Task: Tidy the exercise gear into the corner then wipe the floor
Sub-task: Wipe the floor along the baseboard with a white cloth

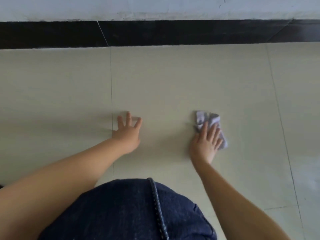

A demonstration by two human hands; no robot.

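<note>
While left hand [127, 134] braces, right hand [207, 141] presses cloth [210, 119].

Crumpled pale grey-lilac cloth [210, 126] flat on beige tiled floor [173, 80], partly under right hand [206, 142].

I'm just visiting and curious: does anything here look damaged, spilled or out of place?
One thing: the black baseboard has a pale slanted crack or joint on the left, and the wall above looks scuffed. Otherwise the right hand presses a cloth on the floor; the left hand rests flat.
</note>
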